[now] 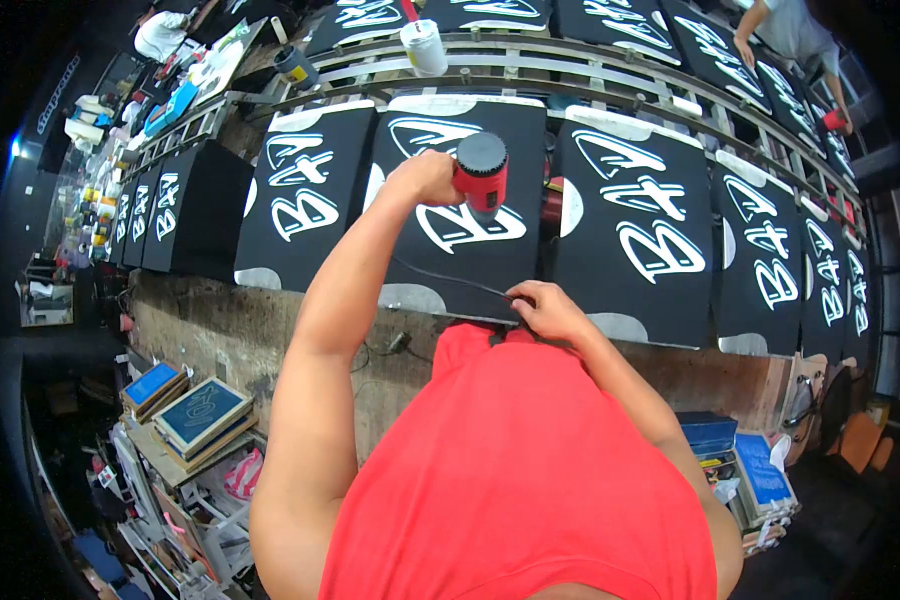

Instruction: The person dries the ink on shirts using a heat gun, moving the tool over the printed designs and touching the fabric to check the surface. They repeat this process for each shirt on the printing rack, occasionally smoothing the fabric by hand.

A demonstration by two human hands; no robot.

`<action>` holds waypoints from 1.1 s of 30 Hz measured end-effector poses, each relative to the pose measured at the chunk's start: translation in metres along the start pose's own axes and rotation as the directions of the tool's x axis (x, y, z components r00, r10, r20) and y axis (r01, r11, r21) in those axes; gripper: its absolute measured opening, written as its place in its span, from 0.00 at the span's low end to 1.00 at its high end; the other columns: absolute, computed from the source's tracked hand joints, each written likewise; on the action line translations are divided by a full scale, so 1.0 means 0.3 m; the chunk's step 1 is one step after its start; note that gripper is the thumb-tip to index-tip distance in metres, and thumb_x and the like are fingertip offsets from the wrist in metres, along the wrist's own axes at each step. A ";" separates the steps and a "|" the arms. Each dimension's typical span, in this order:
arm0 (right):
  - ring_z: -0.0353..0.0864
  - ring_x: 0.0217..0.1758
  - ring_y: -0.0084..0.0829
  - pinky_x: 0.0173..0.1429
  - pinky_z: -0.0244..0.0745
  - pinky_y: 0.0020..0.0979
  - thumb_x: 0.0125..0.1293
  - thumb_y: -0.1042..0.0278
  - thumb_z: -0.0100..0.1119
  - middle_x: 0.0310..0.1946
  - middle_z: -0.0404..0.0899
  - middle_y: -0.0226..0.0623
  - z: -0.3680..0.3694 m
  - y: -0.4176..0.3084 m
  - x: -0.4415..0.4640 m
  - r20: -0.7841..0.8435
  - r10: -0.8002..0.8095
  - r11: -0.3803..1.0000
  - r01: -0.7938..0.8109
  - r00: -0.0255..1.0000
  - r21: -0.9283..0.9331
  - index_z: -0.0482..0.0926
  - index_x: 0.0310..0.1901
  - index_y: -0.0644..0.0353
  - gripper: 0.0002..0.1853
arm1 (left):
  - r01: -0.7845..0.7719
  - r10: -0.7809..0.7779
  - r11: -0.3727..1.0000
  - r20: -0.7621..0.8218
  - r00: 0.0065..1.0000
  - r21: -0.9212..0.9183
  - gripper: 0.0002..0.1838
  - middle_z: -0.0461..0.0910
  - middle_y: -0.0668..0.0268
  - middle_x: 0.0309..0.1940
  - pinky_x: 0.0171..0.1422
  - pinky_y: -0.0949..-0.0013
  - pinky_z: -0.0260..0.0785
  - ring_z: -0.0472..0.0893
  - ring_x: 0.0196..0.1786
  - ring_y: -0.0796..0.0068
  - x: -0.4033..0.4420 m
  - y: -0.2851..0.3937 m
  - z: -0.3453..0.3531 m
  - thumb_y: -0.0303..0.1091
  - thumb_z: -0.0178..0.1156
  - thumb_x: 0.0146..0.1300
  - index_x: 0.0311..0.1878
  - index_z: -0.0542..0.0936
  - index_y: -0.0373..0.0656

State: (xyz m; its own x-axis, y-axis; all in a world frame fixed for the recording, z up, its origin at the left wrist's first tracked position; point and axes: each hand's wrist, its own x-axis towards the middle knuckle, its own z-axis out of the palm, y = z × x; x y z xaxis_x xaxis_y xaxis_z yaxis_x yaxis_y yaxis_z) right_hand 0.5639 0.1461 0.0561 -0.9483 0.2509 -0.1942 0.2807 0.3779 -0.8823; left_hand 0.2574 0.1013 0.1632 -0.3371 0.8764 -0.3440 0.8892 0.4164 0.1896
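My left hand is wrapped round a red heat gun with a dark round end, held over the white lettering of a black printed panel. A dark cord runs across that panel to my right hand, whose curled fingers pinch it near the panel's front edge. To the right lies another black panel with the same white lettering, and a further one lies to the left.
Behind the panels, a metal rack carries a white container and a dark can. Another person's arm reaches in at the back right. Framed screens are stacked low on the left; a blue-topped box stands low right.
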 end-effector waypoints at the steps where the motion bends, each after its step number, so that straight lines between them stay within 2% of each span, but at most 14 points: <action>1: 0.87 0.52 0.50 0.59 0.80 0.42 0.70 0.69 0.57 0.48 0.87 0.52 0.010 0.001 0.005 -0.010 -0.001 1.000 0.002 1.000 0.023 0.85 0.53 0.68 0.16 | -0.004 0.004 1.000 -0.003 1.000 0.000 0.22 0.90 0.51 0.42 0.59 0.53 0.82 0.89 0.50 0.50 -0.004 -0.024 -0.008 0.48 0.73 0.50 0.45 0.91 0.45; 3: 0.88 0.52 0.49 0.59 0.81 0.42 0.70 0.69 0.57 0.48 0.87 0.52 0.026 -0.009 0.017 -0.001 0.007 1.000 -0.007 1.000 0.011 0.85 0.53 0.68 0.16 | 0.018 -0.011 0.995 0.074 0.997 -0.100 0.21 0.91 0.53 0.42 0.57 0.53 0.82 0.90 0.48 0.51 -0.011 -0.088 -0.006 0.48 0.74 0.50 0.43 0.91 0.44; 4: 0.88 0.52 0.49 0.59 0.81 0.41 0.70 0.69 0.57 0.48 0.87 0.52 0.034 -0.019 0.027 0.011 0.012 1.000 -0.012 1.000 0.001 0.85 0.54 0.67 0.16 | 0.034 -0.031 0.995 0.043 0.999 -0.090 0.25 0.89 0.47 0.44 0.59 0.54 0.81 0.89 0.50 0.48 -0.011 -0.114 0.000 0.49 0.76 0.49 0.45 0.90 0.41; 7: 0.88 0.53 0.48 0.59 0.81 0.40 0.70 0.69 0.58 0.49 0.87 0.52 0.062 -0.058 0.047 0.027 0.063 0.998 -0.063 0.998 0.015 0.85 0.54 0.68 0.16 | 0.110 -0.111 0.994 -0.027 0.993 -0.026 0.25 0.89 0.46 0.43 0.59 0.53 0.81 0.89 0.50 0.47 -0.018 -0.180 -0.006 0.48 0.76 0.50 0.46 0.90 0.41; 10: 0.88 0.52 0.48 0.59 0.81 0.41 0.71 0.69 0.58 0.49 0.87 0.52 0.097 -0.094 0.064 0.018 0.104 0.994 -0.105 0.994 0.037 0.85 0.54 0.68 0.16 | 0.065 -0.067 0.993 -0.018 0.998 -0.098 0.25 0.89 0.44 0.44 0.60 0.52 0.80 0.88 0.50 0.46 -0.053 -0.278 -0.038 0.49 0.76 0.51 0.46 0.90 0.39; 13: 0.88 0.53 0.48 0.60 0.81 0.41 0.71 0.68 0.58 0.49 0.87 0.53 0.155 -0.119 0.096 0.037 0.116 0.992 -0.118 0.993 0.053 0.85 0.54 0.68 0.16 | 0.150 -0.156 0.986 -0.094 0.983 -0.069 0.26 0.89 0.45 0.44 0.60 0.50 0.80 0.88 0.51 0.45 -0.089 -0.345 -0.052 0.51 0.76 0.51 0.46 0.90 0.39; 17: 0.88 0.53 0.47 0.60 0.81 0.41 0.71 0.69 0.59 0.49 0.87 0.53 0.222 -0.154 0.126 0.058 0.083 0.996 -0.084 0.995 0.016 0.85 0.55 0.68 0.16 | 0.168 -0.172 0.982 -0.036 0.985 -0.092 0.28 0.89 0.51 0.50 0.63 0.53 0.80 0.88 0.55 0.49 -0.099 -0.460 -0.051 0.54 0.77 0.51 0.51 0.90 0.45; 22: 0.89 0.53 0.47 0.59 0.82 0.40 0.72 0.69 0.59 0.50 0.87 0.53 0.230 -0.192 0.104 0.105 0.190 0.976 -0.199 0.976 0.083 0.85 0.55 0.67 0.16 | 0.094 -0.099 0.981 -0.021 0.995 -0.171 0.25 0.89 0.47 0.39 0.55 0.53 0.80 0.89 0.47 0.46 -0.188 -0.507 -0.026 0.49 0.78 0.49 0.46 0.89 0.41; 25: 0.90 0.52 0.44 0.58 0.83 0.40 0.72 0.68 0.59 0.49 0.88 0.52 0.240 -0.136 0.072 0.091 0.144 0.988 -0.148 0.985 0.041 0.85 0.56 0.67 0.16 | 0.164 -0.181 0.971 -0.086 0.980 -0.172 0.25 0.89 0.47 0.37 0.54 0.52 0.81 0.89 0.46 0.45 -0.221 -0.477 0.034 0.48 0.77 0.50 0.46 0.89 0.40; 27: 0.90 0.50 0.42 0.57 0.83 0.39 0.72 0.67 0.60 0.48 0.89 0.51 0.221 -0.122 0.030 0.099 0.176 0.979 -0.185 0.979 0.091 0.85 0.56 0.67 0.16 | 0.136 -0.158 0.979 -0.143 0.977 -0.153 0.22 0.89 0.50 0.33 0.49 0.53 0.82 0.90 0.40 0.51 -0.264 -0.417 0.030 0.45 0.78 0.51 0.45 0.90 0.40; 29: 0.90 0.49 0.40 0.56 0.83 0.38 0.72 0.67 0.60 0.46 0.89 0.50 0.184 -0.092 -0.022 0.107 0.205 0.967 -0.219 0.973 0.132 0.85 0.56 0.66 0.16 | 0.198 -0.154 0.929 0.161 0.975 -0.313 0.22 0.90 0.52 0.38 0.49 0.57 0.82 0.91 0.39 0.56 -0.301 -0.352 -0.005 0.44 0.80 0.51 0.46 0.90 0.40; 30: 0.90 0.48 0.39 0.56 0.83 0.38 0.72 0.66 0.61 0.45 0.90 0.49 0.163 -0.069 -0.054 0.120 0.225 0.961 -0.241 0.967 0.139 0.85 0.56 0.65 0.16 | 0.203 -0.149 0.891 0.160 0.976 -0.407 0.21 0.89 0.55 0.32 0.42 0.62 0.80 0.89 0.33 0.66 -0.316 -0.313 0.013 0.40 0.79 0.52 0.44 0.89 0.36; 31: 0.89 0.47 0.38 0.55 0.82 0.37 0.71 0.65 0.61 0.44 0.90 0.48 0.139 -0.042 -0.092 0.128 0.245 0.954 -0.263 0.961 0.147 0.86 0.56 0.64 0.16 | 0.195 -0.143 0.894 0.157 0.977 -0.402 0.21 0.89 0.55 0.32 0.42 0.62 0.80 0.89 0.33 0.66 -0.339 -0.264 0.034 0.40 0.79 0.52 0.44 0.89 0.36; 33: 0.89 0.46 0.37 0.54 0.82 0.37 0.70 0.63 0.62 0.43 0.90 0.46 0.087 0.043 -0.193 0.077 0.250 0.962 -0.256 0.965 0.091 0.87 0.54 0.62 0.17 | 0.187 -0.243 0.779 -0.013 0.970 -0.598 0.20 0.87 0.60 0.29 0.39 0.65 0.78 0.87 0.32 0.72 -0.376 -0.131 0.074 0.40 0.79 0.55 0.43 0.88 0.33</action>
State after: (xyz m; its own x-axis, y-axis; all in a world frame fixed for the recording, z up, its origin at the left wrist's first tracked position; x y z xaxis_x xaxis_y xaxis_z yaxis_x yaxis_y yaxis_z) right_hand 0.6185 0.1132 0.0447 -0.8565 0.2684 -0.4408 0.4997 0.2184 -0.8382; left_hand 0.2673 -0.0194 0.1741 -0.5471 0.7521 -0.3676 0.4447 0.6332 0.6336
